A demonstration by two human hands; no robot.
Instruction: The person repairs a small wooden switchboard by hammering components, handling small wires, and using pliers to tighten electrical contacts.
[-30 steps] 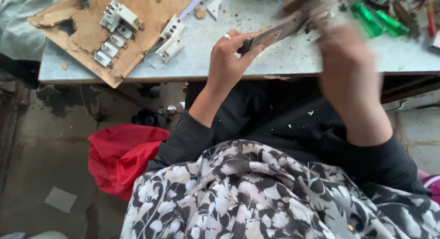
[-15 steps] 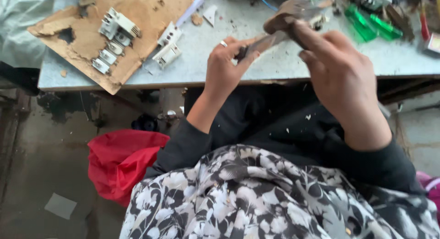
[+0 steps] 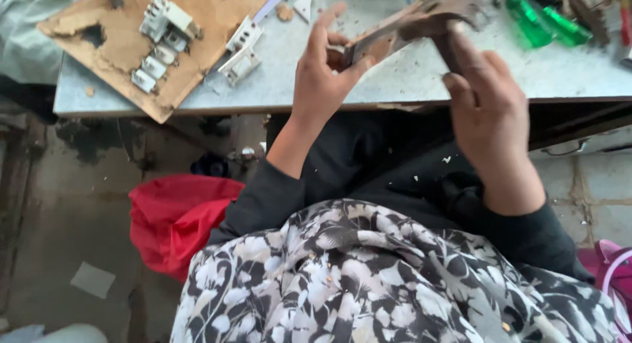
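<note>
Hands: both are raised above the front edge of the tabletop (image 3: 395, 86), each holding one end of a flat brown strip (image 3: 408, 27).
Left hand (image 3: 322, 79): thumb and forefinger are pinched narrow on the strip's lower end, with the other fingers spread upward.
Right hand (image 3: 490, 112): its fingers are wrapped over the strip's upper, wider end; blur hides the exact hold.
Strip: it is held aloft, tilted up to the right, and does not touch the tabletop.
Handling: it looks thin, light and stiff, perhaps brittle like old board, with ragged edges, so it is best held near both ends and not bent hard.
Near things: two green-handled tools (image 3: 543, 20) lie just right of the strip's upper end.
Further left: a torn brown board (image 3: 217, 14) lies across the tabletop's corner, carrying small white switch-like parts (image 3: 161, 37); two more white parts (image 3: 240, 50) lie beside it.
Containers: a red bag (image 3: 171, 218) lies slumped on the floor below; I cannot tell what is in it.
Lap: a black-and-white flowered cloth (image 3: 368, 277) fills the foreground.
</note>
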